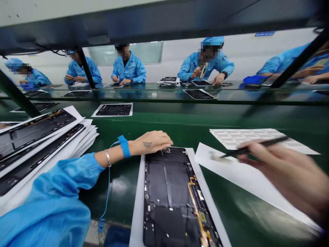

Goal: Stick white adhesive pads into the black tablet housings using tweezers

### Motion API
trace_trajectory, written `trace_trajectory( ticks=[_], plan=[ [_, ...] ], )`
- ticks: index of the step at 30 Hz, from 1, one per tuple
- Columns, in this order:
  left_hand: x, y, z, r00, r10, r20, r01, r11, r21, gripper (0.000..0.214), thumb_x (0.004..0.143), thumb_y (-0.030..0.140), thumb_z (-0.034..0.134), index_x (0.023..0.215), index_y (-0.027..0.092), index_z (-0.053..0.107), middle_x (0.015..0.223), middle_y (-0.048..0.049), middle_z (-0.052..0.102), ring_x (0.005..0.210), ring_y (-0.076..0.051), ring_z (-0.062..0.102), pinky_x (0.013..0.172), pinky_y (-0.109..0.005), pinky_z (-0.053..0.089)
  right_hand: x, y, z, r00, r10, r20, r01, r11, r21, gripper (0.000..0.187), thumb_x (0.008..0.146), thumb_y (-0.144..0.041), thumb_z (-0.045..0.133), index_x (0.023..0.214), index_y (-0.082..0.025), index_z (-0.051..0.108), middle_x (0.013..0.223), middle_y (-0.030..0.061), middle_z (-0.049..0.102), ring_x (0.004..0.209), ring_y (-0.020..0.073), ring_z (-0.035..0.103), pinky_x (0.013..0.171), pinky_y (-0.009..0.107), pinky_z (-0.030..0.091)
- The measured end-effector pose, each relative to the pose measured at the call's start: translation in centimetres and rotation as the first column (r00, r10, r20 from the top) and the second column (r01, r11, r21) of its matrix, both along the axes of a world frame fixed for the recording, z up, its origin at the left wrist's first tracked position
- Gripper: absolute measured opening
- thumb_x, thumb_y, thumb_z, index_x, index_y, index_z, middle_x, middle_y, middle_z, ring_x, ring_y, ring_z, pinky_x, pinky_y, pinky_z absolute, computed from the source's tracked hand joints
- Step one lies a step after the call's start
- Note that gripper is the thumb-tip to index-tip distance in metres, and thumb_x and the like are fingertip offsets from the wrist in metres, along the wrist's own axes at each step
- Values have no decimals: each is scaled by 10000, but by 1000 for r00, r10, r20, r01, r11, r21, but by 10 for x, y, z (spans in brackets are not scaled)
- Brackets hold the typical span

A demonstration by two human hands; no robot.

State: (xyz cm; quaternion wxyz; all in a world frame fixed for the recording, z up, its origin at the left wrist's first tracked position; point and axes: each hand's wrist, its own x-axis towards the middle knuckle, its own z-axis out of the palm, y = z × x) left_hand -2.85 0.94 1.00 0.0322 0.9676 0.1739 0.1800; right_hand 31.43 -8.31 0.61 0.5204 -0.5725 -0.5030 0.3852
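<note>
Head view: open tablet (169,195) nearest. Right hand (280,168) right of tablet, fingers pinched on black tweezers (259,144). Left hand (151,141) flat on tablet's far edge, fingers together. Risk: fingertips could press and bend exposed connectors there. Sticker sheet (239,135) beyond.

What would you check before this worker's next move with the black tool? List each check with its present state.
1. The left hand rests on the opened device at its top edge: ok.
2. The blue wrist strap sits on the left wrist, cord attached: ok.
3. The right hand grips the black tool: ok.
4. Tool tip carries a part: cannot tell, blurred.
5. Device lies flat on its white sheet: ok.
</note>
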Motion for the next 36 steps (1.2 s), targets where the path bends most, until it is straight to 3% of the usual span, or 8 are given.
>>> trace_trajectory(
  ticks=[3,6,12,26,36],
  plan=[
    [-11,0,-21,999,19,-48,-19,1000,-7,281,1043,255,380,1142,140,616,1139,-76,666,1008,-189,579,888,-307,467,-78,29,8,984,180,7,-180,982,-61,459,625,-713,737,718,-264,703,776,72,634,787,253,587,848,479,517],
    [-6,4,-31,999,-15,-28,15,1000,-22,260,1036,235,395,1093,144,632,1109,-71,678,974,-182,581,864,-293,469,-112,58,2,965,262,15,-259,959,-113,514,632,-716,729,643,-217,609,650,25,547,694,195,552,774,405,527],
    [-1,9,-40,996,-42,74,44,999,-22,270,1030,235,414,990,135,663,1004,-71,694,890,-178,580,787,-287,470,-107,75,-14,961,275,-1,-269,940,-211,524,642,-685,745,596,-202,546,653,13,534,661,165,548,726,345,520],
    [1,9,-41,997,-25,70,32,994,-102,326,1033,263,388,971,144,686,957,-84,718,913,-190,622,838,-300,499,-105,76,-16,965,262,3,-253,932,-260,503,671,-671,736,622,-203,558,676,18,550,700,177,585,756,354,526],
    [1,9,-40,997,-37,72,41,998,-57,318,1030,250,398,956,132,684,954,-75,723,890,-186,613,829,-290,492,-105,77,-14,965,262,-26,-259,926,-276,514,634,-666,768,600,-196,561,700,22,569,702,168,590,769,351,528]
  ],
)
